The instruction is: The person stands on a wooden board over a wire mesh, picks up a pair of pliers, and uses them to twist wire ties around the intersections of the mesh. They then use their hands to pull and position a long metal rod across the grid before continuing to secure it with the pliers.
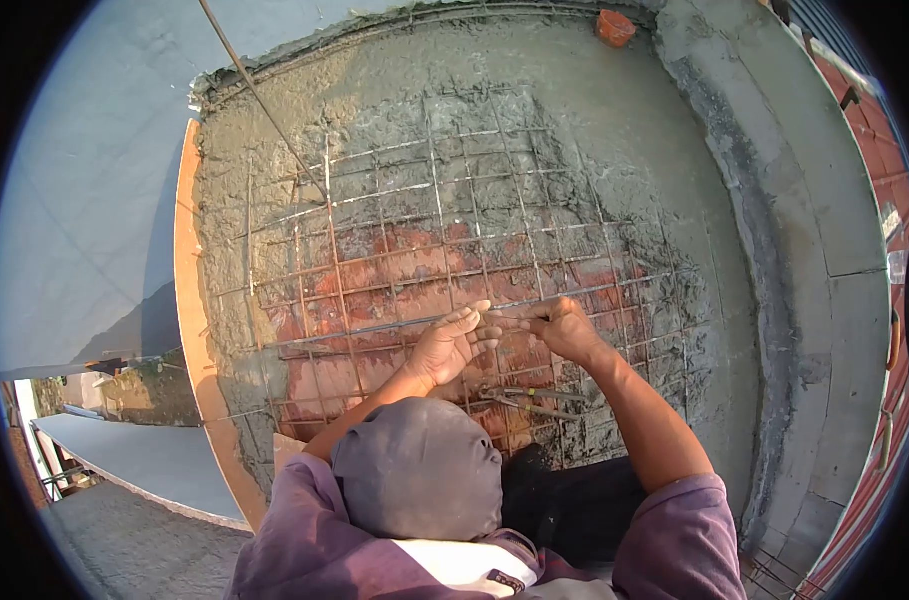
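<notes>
My left hand [447,348] is raised over a grid of steel bars [433,190], its thumb and fingers drawn together near the tips. Facing it from the right, my right hand [572,332] is closed, with fingers reaching toward the left fingertips. Whatever thin thing is between them is too small to make out. Just below the hands, a pair of pincers [535,408] lies across the bars with its handles apart. Reddish sheeting [395,285] shows beneath the middle of the grid, and wet concrete [625,150] covers its far part and sides.
An orange bucket [615,28] sits in the concrete at the far right. One long rod [265,105] slants up from the grid at upper left. A wooden board [188,270] edges the left side; a grey concrete ledge [805,300] runs along the right.
</notes>
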`<state>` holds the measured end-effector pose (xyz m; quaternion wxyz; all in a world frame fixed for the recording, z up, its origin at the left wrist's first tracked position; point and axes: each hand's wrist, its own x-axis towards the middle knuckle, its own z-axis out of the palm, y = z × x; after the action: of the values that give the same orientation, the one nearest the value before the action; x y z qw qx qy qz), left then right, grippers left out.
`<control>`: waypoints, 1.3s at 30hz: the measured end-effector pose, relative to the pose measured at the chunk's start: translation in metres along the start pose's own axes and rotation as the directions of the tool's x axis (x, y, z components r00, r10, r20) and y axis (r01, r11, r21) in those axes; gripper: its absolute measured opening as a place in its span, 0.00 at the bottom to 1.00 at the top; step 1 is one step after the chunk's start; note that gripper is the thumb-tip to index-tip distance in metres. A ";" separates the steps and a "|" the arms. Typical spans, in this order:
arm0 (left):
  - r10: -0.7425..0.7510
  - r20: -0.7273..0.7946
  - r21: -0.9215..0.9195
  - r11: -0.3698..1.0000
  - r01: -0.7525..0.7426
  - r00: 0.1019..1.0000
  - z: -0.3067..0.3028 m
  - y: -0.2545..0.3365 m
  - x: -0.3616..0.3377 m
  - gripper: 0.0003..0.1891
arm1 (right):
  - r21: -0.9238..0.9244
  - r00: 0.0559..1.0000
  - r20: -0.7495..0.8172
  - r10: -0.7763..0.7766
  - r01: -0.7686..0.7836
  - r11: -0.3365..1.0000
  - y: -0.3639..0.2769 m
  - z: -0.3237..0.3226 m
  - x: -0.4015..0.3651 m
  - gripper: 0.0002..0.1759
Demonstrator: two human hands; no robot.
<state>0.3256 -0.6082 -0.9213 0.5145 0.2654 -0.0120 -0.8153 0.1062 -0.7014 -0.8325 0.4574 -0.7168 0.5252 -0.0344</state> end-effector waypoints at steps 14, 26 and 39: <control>0.013 -0.009 0.176 0.984 -0.011 1.000 -0.034 0.014 0.023 0.10 | -0.167 1.000 0.011 -0.019 0.020 0.986 0.007 0.006 0.019 0.10; 0.037 -0.013 0.798 0.602 -0.012 0.999 -0.011 0.048 0.019 0.12 | -0.195 0.997 -0.072 -0.040 0.026 0.981 0.015 0.007 0.032 0.10; 0.385 -0.267 0.843 0.538 0.020 0.883 -0.020 0.041 0.091 0.10 | -0.156 0.960 -0.257 -0.113 0.074 0.985 0.004 0.040 0.044 0.11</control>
<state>0.3389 -0.6994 -0.9646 0.4029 0.6416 -0.3095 -0.5746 0.1441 -0.7112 -0.8775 0.3276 -0.7611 0.5482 -0.1133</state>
